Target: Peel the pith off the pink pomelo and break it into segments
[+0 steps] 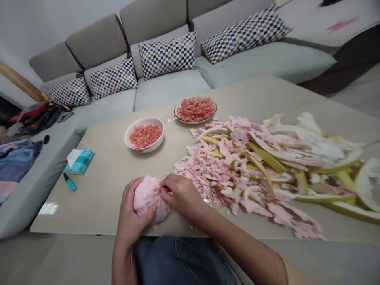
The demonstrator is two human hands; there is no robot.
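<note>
I have the left hand (130, 211) cupping the pink fruit (147, 196), presumably steadying it for the right hand (179, 194) pinching its two-o'clock edge.

There is one cam. on the person's head; it looks fwd. & down across the tabletop (107, 186), w/ left hand (130, 217) and right hand (181, 194) near at bottom ctr., the sofa (172, 88) farther, at top.

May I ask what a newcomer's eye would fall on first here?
The heap of pink and yellow peel on the right side of the table probably strikes first. Next is the pink ball near the front edge, in the left hand, with the right hand touching it. Beyond sit a bowl and plate of red pulp.
</note>
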